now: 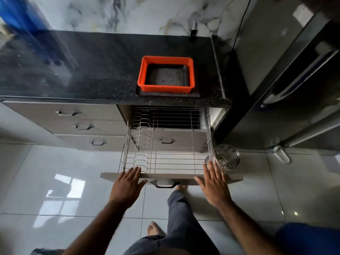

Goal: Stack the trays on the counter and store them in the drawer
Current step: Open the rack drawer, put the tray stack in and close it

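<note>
An orange tray (191, 70) stands on the black counter (82, 70), stacked on a dark patterned tray (165, 94) whose edge shows beneath it; another dark tray (168, 76) lies inside the orange one. Below, the wire-basket drawer (171, 163) is pulled out, with nothing in it. My left hand (127, 184) hovers over the left end of the drawer front (233, 176), fingers spread, holding nothing. My right hand (214, 184) hovers over the right end, also spread and holding nothing.
A dark fridge (285, 80) stands right of the counter. A steel container (228, 157) sits on the tiled floor beside the drawer. Closed drawers (73, 124) are to the left. A blurred blue object (24, 21) is at the top left. My legs and feet stand under the drawer.
</note>
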Motion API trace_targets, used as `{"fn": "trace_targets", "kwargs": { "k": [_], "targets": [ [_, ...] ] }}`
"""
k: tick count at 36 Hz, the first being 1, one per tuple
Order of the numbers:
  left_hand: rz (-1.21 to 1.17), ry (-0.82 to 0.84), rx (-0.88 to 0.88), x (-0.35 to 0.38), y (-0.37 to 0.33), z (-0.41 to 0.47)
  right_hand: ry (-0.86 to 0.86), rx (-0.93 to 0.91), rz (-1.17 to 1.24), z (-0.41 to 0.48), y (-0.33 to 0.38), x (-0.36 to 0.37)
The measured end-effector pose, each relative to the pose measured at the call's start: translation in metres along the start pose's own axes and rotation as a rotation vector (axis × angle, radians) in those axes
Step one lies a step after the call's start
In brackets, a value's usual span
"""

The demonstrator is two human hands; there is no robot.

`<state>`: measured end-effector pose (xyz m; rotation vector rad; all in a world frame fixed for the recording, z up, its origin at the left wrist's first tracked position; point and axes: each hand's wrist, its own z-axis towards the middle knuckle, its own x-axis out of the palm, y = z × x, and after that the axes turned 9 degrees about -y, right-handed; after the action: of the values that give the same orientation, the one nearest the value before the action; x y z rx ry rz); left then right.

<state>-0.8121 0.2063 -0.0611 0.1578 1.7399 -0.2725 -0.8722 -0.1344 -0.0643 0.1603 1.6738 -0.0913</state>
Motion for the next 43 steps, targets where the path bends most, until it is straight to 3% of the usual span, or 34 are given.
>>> {"fn": "trace_targets", "kwargs": {
  "k": [6, 9, 13, 17, 20, 22, 26, 30, 36, 43],
  "targets": [
    [-0.059, 0.030, -0.010, -0.019, 0.002, 0.021, 0.101, 0.030, 0.064, 0.013, 0.003, -0.006],
    [-0.092, -0.053, -0.030, -0.045, 0.004, 0.062, 0.106, 0.043, 0.188, 0.049, -0.002, -0.025],
    [-0.199, -0.164, -0.052, -0.090, 0.009, 0.137, -0.001, 0.089, 0.364, 0.127, -0.011, -0.063],
    [-0.335, -0.286, -0.132, -0.136, 0.020, 0.227, -0.224, 0.117, 0.441, 0.227, -0.014, -0.100],
    [-0.300, -0.324, -0.139, -0.159, 0.034, 0.295, -0.213, 0.235, 0.571, 0.299, -0.014, -0.117],
    [-0.329, -0.385, -0.239, -0.169, 0.042, 0.331, -0.219, 0.284, 0.657, 0.341, -0.013, -0.122],
    [-0.318, -0.235, -0.394, -0.168, 0.057, 0.387, -0.232, 0.336, 0.685, 0.407, -0.014, -0.122],
    [-0.422, -0.138, -0.392, -0.148, 0.068, 0.420, -0.119, 0.399, 0.695, 0.452, -0.015, -0.107],
    [-0.508, -0.158, -0.412, -0.132, 0.075, 0.440, -0.127, 0.466, 0.673, 0.472, -0.013, -0.086],
    [-0.534, -0.271, -0.434, -0.136, 0.068, 0.428, -0.178, 0.632, 0.859, 0.465, -0.013, -0.081]
  ]
}}
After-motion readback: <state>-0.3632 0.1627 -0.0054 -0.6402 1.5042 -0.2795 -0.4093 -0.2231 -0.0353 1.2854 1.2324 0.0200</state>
